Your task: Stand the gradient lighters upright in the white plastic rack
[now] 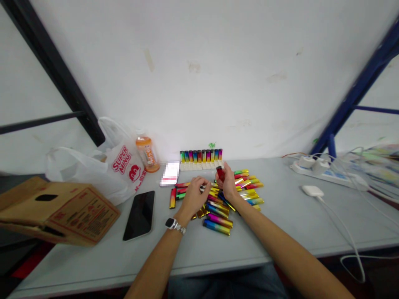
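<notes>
My right hand (230,182) is closed around a red lighter (220,172), its dark end pointing up and toward the wall. My left hand (195,197), a watch on its wrist, is curled over the left part of a loose pile of shiny, many-coloured lighters (218,209). Its fingers are bent together near a small pale thing, and what they grip is hidden. Behind both hands, a row of upright lighters (199,156) stands in a white holder (191,165) by the wall. More lighters (251,182) lie to the right of my right hand.
To the left are a black phone (139,215), a cardboard box (84,214), a white plastic bag (107,178) and an orange-labelled bottle (147,153). A blurred white card-like item (170,173) lies near the holder. A power strip (327,172) and a white charger (312,191) with cables occupy the right.
</notes>
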Motion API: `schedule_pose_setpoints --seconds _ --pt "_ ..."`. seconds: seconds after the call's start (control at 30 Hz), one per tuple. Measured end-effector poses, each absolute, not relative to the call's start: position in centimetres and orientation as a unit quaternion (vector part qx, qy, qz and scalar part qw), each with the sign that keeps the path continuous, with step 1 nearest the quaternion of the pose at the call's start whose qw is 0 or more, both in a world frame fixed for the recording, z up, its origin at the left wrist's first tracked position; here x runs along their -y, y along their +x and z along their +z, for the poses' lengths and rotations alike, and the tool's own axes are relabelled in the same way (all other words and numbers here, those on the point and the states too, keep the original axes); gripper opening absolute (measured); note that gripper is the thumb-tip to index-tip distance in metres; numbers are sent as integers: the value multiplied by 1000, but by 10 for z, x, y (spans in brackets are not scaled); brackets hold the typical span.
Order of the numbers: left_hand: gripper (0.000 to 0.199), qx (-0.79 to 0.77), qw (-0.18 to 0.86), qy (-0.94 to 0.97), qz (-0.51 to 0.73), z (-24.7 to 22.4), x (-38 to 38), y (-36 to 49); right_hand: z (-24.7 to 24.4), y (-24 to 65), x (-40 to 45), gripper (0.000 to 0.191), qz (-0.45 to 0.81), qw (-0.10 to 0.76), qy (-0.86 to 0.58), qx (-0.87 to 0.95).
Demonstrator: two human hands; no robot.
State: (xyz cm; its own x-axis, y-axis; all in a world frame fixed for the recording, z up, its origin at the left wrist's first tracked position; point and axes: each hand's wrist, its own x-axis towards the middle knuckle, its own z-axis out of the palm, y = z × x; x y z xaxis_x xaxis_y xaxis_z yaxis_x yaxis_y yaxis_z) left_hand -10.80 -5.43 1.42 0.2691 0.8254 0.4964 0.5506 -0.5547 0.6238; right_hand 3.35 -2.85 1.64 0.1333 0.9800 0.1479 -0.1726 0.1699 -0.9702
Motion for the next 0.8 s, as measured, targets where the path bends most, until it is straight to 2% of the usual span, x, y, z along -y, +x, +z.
schedule_pose_setpoints --seconds 0.1,0.37,0.57,0.8 --pt "20 -440 160 780 415 13 54 -108 17 34 31 62 486 630 -429 427" --pt "20 -440 165 781 411 11 52 -108 8 34 20 52 385 629 -490 465" --pt "22 -444 158 784 404 12 53 -108 6 34 19 50 379 631 -496 461" --pt "20 -439 160 788 401 13 55 -108 15 32 26 47 380 608 -425 552"
